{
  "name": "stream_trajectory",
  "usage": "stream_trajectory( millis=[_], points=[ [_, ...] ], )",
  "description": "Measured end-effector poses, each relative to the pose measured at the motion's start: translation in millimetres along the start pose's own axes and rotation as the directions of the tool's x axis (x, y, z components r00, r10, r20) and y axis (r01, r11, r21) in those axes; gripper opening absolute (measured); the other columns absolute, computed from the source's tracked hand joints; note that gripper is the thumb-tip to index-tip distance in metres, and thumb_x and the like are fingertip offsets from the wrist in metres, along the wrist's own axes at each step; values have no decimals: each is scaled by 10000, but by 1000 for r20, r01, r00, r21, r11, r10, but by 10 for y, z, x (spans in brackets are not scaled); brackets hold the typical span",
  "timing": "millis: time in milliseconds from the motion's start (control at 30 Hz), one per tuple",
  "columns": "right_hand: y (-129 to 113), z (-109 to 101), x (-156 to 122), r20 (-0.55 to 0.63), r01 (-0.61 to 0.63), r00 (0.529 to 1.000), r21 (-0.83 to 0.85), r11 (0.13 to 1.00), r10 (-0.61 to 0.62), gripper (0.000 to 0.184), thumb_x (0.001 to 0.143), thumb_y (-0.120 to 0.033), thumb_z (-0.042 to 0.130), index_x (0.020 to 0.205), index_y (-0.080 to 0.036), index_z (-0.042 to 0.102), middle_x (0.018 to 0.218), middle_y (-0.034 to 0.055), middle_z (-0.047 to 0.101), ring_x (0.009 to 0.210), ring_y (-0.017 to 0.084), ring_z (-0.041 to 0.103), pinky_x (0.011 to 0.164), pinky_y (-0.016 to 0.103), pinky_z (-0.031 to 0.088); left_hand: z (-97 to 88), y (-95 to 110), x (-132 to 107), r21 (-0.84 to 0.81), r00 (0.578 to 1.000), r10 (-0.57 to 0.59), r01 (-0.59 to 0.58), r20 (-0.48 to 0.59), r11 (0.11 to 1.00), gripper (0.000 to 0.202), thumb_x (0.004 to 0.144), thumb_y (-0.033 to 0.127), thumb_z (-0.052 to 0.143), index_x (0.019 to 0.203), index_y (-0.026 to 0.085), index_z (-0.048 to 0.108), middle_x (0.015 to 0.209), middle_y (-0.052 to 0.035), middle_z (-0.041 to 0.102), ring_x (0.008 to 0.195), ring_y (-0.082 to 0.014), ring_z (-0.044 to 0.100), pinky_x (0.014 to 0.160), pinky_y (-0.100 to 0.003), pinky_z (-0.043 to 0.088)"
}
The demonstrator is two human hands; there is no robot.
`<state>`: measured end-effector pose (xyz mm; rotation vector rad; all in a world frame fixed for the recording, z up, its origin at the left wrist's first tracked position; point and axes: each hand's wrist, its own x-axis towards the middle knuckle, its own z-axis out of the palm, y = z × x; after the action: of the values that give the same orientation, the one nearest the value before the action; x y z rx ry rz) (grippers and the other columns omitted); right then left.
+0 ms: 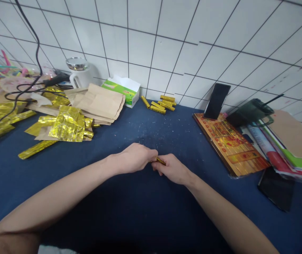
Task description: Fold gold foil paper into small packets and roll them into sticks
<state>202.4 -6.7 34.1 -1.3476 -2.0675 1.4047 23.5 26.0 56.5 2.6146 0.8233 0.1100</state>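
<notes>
My left hand (135, 157) and my right hand (172, 169) meet at the middle of the dark blue table top (140, 208). Both are closed around a small gold foil piece (160, 161), of which only a short gold end shows between the fingers. A small heap of finished gold foil rolls (161, 103) lies at the back by the tiled wall. Loose gold foil sheets (66, 124) and brown paper (98, 102) lie to the left.
A white jug (80, 73) and a green tissue box (121, 91) stand at the back. A black cable (36, 53) hangs on the left. On the right are a printed gold-and-red sheet stack (230, 144), a propped phone (216, 101), books (285, 148) and a flat phone (275, 188).
</notes>
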Motion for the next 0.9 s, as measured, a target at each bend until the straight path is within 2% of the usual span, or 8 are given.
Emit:
stream_trajectory(
  millis=[233,433,533,633,767,900],
  points=[
    [61,-142,-11,-4,-78,997,-12,997,78,286,855,-350,413,666,-173,535,492,-44,477,438,77,429,459,204,340,-157,-170,-2,-94,995,-89,84,-41,992,204,865,192,372,763,167,546,588,19,522,527,-101,490,512,-189,325],
    [62,-135,-8,-32,-24,999,-93,995,22,299,856,-336,406,639,-173,532,486,-48,448,435,76,418,467,210,333,-159,-200,0,-153,996,-86,79,-39,985,215,861,182,361,749,164,544,568,27,470,512,-93,454,502,-185,305],
    [69,-133,-9,-23,-35,999,-17,999,34,291,835,-385,455,660,-171,546,497,-49,449,437,79,409,447,211,319,-181,-201,-13,-140,996,-78,72,-36,987,214,856,180,365,732,166,539,558,31,463,498,-91,438,491,-190,290],
    [89,-120,-6,-68,-33,997,48,998,37,307,840,-414,446,686,-168,546,507,-51,448,435,78,399,435,210,312,-208,-226,-25,-139,995,-88,82,-40,987,214,855,181,363,737,165,540,555,34,465,488,-92,435,484,-198,283],
    [109,-78,4,-142,13,990,-58,998,-21,343,881,-368,368,665,-170,548,490,-53,425,431,80,388,454,215,306,-213,-258,-33,-146,995,-95,94,4,985,239,869,196,357,719,169,542,566,29,489,506,-99,464,495,-201,294],
    [120,-27,15,-156,71,982,-232,970,-109,322,880,-313,370,643,-174,537,507,-38,466,457,93,434,495,226,323,-134,-162,-27,-11,997,-57,57,-46,998,205,871,299,428,780,182,569,736,-13,596,687,-153,556,604,-234,364]
  ],
)
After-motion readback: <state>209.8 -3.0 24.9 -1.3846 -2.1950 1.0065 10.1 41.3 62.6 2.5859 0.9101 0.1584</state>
